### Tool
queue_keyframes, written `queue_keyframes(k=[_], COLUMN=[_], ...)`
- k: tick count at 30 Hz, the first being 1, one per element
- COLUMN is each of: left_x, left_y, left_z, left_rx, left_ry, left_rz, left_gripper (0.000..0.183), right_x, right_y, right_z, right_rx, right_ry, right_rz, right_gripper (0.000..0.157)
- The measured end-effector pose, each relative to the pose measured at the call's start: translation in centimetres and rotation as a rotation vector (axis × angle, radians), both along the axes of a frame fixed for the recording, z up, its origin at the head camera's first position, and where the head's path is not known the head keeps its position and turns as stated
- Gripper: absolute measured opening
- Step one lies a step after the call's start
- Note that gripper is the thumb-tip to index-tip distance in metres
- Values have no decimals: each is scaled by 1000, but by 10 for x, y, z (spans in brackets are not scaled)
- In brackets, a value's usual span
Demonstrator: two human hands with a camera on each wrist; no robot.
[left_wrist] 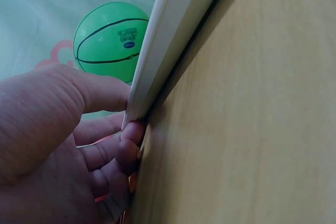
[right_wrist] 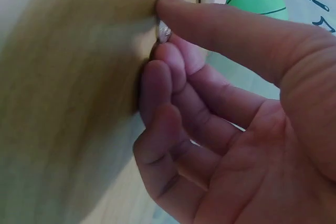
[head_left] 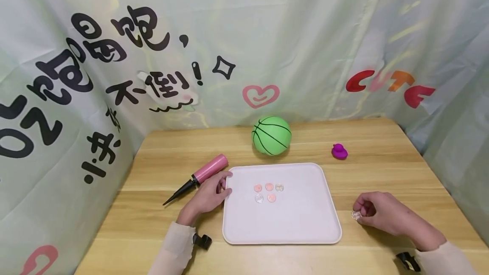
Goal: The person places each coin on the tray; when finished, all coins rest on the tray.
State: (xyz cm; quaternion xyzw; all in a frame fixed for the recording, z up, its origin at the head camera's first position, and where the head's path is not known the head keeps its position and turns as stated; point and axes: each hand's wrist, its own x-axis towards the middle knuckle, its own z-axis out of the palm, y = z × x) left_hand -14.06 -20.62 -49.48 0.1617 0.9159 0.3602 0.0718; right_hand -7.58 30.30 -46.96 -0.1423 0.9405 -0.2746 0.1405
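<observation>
A white tray (head_left: 282, 224) lies on the table with several small round coin-like discs on it, some pink (head_left: 271, 198) and some silvery (head_left: 259, 198). My left hand (head_left: 210, 193) holds the tray's left edge near its upper corner. In the left wrist view the thumb presses the tray rim (left_wrist: 157, 51) and curled fingers meet it from the other side. To the right of the tray, my right hand (head_left: 386, 213) pinches a silvery disc (head_left: 356, 215) between thumb and fingers, close to the tabletop. The right wrist view shows only a sliver of that disc (right_wrist: 164, 32).
Behind the tray sits a green ball (head_left: 271, 136) with black lines. A purple rubber duck (head_left: 339, 151) stands at the back right. A pink hand pump (head_left: 209, 169) with a black nozzle lies left of the tray, beside my left hand. Printed curtains (head_left: 313, 46) surround the wooden table (head_left: 382, 173).
</observation>
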Motion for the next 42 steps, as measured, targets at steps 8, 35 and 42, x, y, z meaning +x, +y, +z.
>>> queue_keyframes(k=[8, 35, 42], left_x=[1, -1, 0], left_y=[-1, 1, 1], left_z=[-1, 1, 1], left_rx=[10, -5, -2], left_ry=[-6, -19, -9], left_rz=[1, 6, 7], left_gripper=[47, 47, 46], right_x=[-5, -14, -14], right_y=[-2, -13, -26], right_z=[-2, 4, 5], right_rx=[-20, 17, -32], right_ry=[20, -13, 79], right_rz=[37, 46, 36], right_gripper=[24, 25, 28])
